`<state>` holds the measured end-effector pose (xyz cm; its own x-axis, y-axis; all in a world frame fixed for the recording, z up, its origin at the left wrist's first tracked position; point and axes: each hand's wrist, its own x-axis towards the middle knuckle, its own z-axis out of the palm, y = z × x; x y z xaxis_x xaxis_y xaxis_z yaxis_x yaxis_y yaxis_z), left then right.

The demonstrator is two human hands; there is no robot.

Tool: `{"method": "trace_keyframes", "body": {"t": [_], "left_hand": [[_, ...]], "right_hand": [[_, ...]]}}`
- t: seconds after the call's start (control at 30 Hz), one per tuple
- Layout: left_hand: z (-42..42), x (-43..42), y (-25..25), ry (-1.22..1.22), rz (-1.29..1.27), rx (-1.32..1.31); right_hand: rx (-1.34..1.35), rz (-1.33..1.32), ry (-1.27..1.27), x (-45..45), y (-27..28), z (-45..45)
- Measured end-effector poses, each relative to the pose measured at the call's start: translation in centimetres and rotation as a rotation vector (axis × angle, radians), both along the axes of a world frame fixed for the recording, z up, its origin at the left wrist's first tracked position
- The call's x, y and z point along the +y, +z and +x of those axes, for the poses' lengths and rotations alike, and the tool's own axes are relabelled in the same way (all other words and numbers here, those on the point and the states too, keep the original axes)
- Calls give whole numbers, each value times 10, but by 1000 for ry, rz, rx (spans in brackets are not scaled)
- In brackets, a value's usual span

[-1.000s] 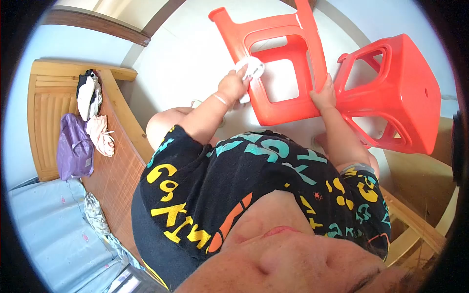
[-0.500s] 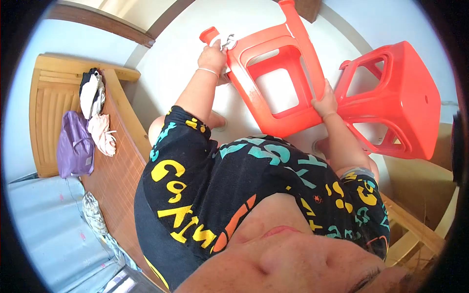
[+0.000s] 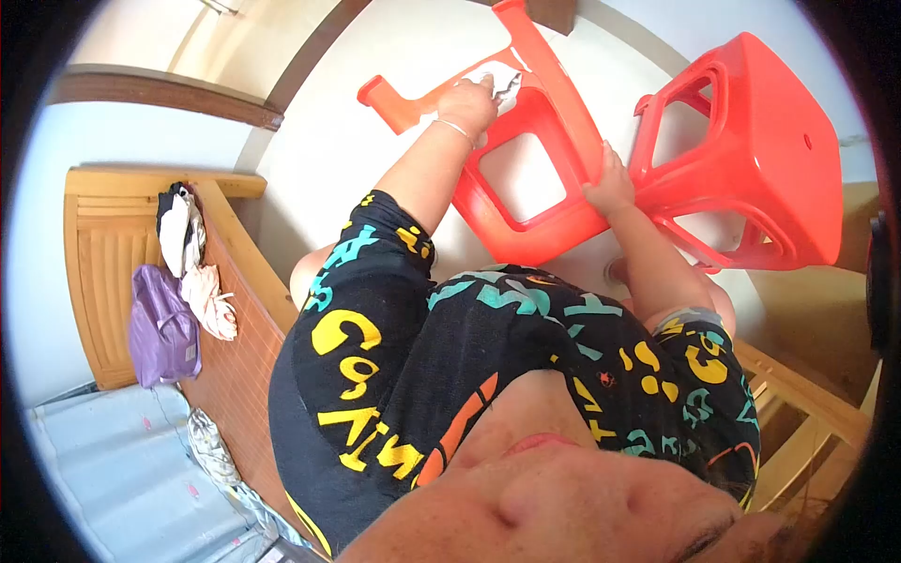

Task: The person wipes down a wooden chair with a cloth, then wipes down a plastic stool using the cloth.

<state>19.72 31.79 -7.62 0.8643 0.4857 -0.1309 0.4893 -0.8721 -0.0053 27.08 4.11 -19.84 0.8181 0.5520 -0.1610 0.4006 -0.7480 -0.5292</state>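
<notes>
A red plastic stool lies tipped, its legs pointing up and left. My left hand, with a thin band at the wrist, has its fingers closed on a white cloth. The cloth is pressed against the stool's frame between two legs. My right hand grips the near right side of the same stool, the fingers wrapped round its edge. Just to the right of that hand, a second red stool lies on its side and is touched by neither hand.
At left, a wooden bed holds a purple bag, a pink cloth and dark and white clothing. A blue curtain is at lower left. Wooden slats and a cardboard-brown surface are at right.
My left hand has moved with the cloth, first up to the far left leg, then rightward along the frame. The held stool has tilted and shifted left. My right hand still holds it.
</notes>
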Motion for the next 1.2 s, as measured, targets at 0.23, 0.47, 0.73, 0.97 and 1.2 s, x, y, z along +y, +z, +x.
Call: {"method": "trace_keyframes", "body": {"t": [0.23,0.47,0.73,0.97,1.2], "left_hand": [[-2,10,-7,-32,-53,-47],[-25,19,11,147,-28,73],[14,15,15,194,-49,167],[70,8,6,86,-23,112],[115,-47,-2,-144,-44,117]], "right_hand": [[-5,98,-10,-5,8,-5],[34,77,-45,-10,11,-5],[21,40,-23,-9,9,-4],[8,30,-16,-9,7,-2],[32,60,-11,-12,5,1]]}}
